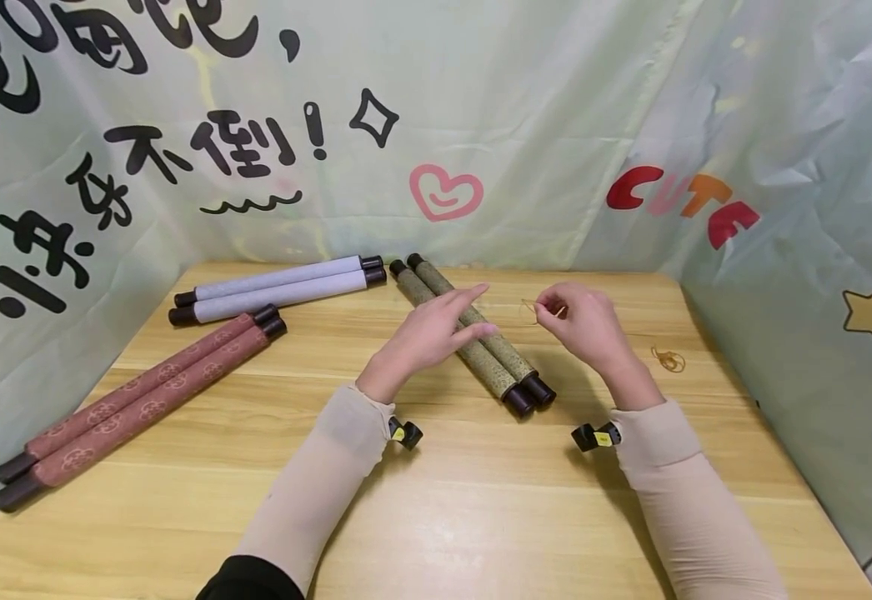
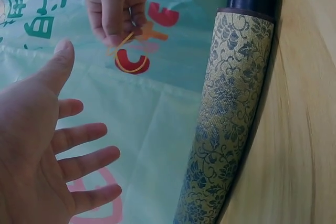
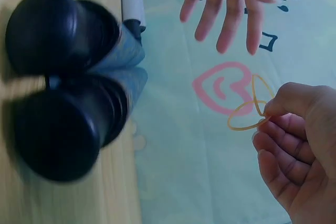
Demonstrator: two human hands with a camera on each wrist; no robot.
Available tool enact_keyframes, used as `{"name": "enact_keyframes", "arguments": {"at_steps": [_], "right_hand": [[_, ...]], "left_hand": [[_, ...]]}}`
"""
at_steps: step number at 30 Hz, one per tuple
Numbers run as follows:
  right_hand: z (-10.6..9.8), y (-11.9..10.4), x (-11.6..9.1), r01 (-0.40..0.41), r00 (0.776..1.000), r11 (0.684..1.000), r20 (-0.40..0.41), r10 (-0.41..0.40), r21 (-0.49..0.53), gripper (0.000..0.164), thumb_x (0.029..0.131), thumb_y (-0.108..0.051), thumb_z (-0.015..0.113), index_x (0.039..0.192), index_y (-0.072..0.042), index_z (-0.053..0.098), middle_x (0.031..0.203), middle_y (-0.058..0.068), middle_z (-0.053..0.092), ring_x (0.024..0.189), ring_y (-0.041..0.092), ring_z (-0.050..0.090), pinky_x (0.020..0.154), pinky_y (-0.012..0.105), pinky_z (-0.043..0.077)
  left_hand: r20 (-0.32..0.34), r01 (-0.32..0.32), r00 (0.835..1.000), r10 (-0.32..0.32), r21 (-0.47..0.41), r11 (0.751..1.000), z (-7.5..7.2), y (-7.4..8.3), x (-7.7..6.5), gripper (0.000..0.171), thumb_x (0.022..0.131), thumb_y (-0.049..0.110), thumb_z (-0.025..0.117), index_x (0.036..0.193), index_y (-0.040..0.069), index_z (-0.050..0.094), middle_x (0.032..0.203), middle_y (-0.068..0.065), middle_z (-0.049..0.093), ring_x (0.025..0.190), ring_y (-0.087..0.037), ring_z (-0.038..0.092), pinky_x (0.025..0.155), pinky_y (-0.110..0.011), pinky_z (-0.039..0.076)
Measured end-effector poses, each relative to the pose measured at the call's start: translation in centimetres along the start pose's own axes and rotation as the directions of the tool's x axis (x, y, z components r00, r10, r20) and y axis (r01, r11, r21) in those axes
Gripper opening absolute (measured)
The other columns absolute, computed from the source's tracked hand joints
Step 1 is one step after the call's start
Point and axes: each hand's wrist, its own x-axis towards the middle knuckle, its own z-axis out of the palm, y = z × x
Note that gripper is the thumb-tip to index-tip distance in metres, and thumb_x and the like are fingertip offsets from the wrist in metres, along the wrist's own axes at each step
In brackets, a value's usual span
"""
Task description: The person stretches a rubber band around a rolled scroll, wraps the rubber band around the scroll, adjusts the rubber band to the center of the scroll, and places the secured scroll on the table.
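Note:
My right hand pinches a thin yellow rubber band between thumb and forefinger. In the right wrist view the band hangs in two loops from the fingertips. My left hand is held over a pair of olive-green patterned scrolls, its fingers spread and nothing in them. The left wrist view shows a gap between this hand and the near scroll. Both scrolls lie side by side at a slant, with dark end knobs. My left hand hides part of their middle.
Two pale lilac scrolls lie at the back left. Nearer on the left are two dark red scrolls with a flower pattern. A small heap of yellow rubber bands lies right of my right hand. Printed cloth walls surround the wooden table.

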Motion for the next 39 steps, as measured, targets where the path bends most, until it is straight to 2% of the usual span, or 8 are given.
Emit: {"name": "enact_keyframes", "arguments": {"at_steps": [6,9,13,18,26,32,39], "right_hand": [[0.5,-0.5,-0.2,0.071,0.997,0.996,-0.004,-0.071,0.054,0.005,0.09,-0.01,0.067,0.088,-0.007,0.071,0.083,0.003,0.067,0.072,0.016,0.062,0.066,0.036,0.053],[0.6,-0.7,-0.2,0.105,0.994,0.992,-0.008,-0.105,0.073,0.004,0.089,-0.009,0.068,0.089,-0.006,0.071,0.084,0.003,0.067,0.072,0.016,0.062,0.066,0.036,0.053],[0.6,-1.0,-0.3,0.134,0.991,0.987,0.0,-0.134,0.091,0.004,0.088,-0.007,0.068,0.09,-0.006,0.072,0.084,0.003,0.067,0.071,0.015,0.062,0.066,0.036,0.054],[0.6,-1.4,-0.3,0.141,0.988,0.985,0.04,-0.146,0.102,0.004,0.089,-0.007,0.068,0.09,-0.007,0.071,0.085,0.002,0.067,0.073,0.016,0.062,0.067,0.037,0.054],[1.0,-1.9,-0.7,0.167,0.981,0.981,0.084,-0.175,0.094,0.004,0.09,-0.008,0.067,0.091,-0.007,0.07,0.086,0.002,0.066,0.075,0.016,0.063,0.066,0.037,0.054],[1.2,-2.0,-0.8,0.163,0.979,0.982,0.105,-0.173,0.093,0.004,0.091,-0.009,0.066,0.092,-0.008,0.07,0.088,0.002,0.066,0.076,0.017,0.063,0.067,0.039,0.055],[1.2,-2.0,-0.8,0.173,0.978,0.982,0.106,-0.18,0.079,0.004,0.091,-0.011,0.066,0.092,-0.008,0.069,0.086,0.0,0.066,0.075,0.015,0.062,0.066,0.033,0.053]], "left_hand": [[-0.024,-0.009,1.0,0.007,-0.085,0.996,0.3,0.1,0.1,0.076,0.093,0.068,0.041,0.155,0.025,0.031,0.154,-0.002,0.038,0.138,-0.026,0.038,0.111,-0.048,0.032],[-0.041,-0.022,0.999,0.017,-0.13,0.991,0.4,0.4,0.1,0.076,0.091,0.068,0.045,0.153,0.025,0.034,0.153,0.001,0.038,0.135,-0.024,0.043,0.11,-0.049,0.033],[-0.047,-0.026,0.999,0.018,-0.188,0.982,0.5,0.6,0.1,0.076,0.09,0.067,0.051,0.152,0.026,0.037,0.151,0.003,0.042,0.123,-0.021,0.053,0.103,-0.047,0.042],[-0.028,-0.027,0.999,0.022,-0.234,0.972,0.9,0.7,0.2,0.073,0.091,0.065,0.051,0.151,0.026,0.038,0.149,0.005,0.044,0.122,-0.015,0.053,0.093,-0.038,0.05],[-0.026,-0.058,0.998,0.053,-0.251,0.966,1.7,0.8,0.3,0.06,0.096,0.055,0.052,0.145,0.021,0.048,0.143,0.005,0.052,0.118,-0.012,0.056,0.095,-0.035,0.049],[-0.074,-0.114,0.992,0.099,-0.231,0.966,2.1,0.9,0.2,0.046,0.099,0.042,0.055,0.136,0.015,0.058,0.132,0.0,0.061,0.111,-0.015,0.06,0.092,-0.034,0.05],[-0.127,-0.167,0.981,0.144,-0.198,0.966,2.3,0.8,0.4,0.028,0.098,0.028,0.061,0.12,0.013,0.067,0.11,0.001,0.069,0.1,-0.015,0.064,0.087,-0.031,0.05]]}}
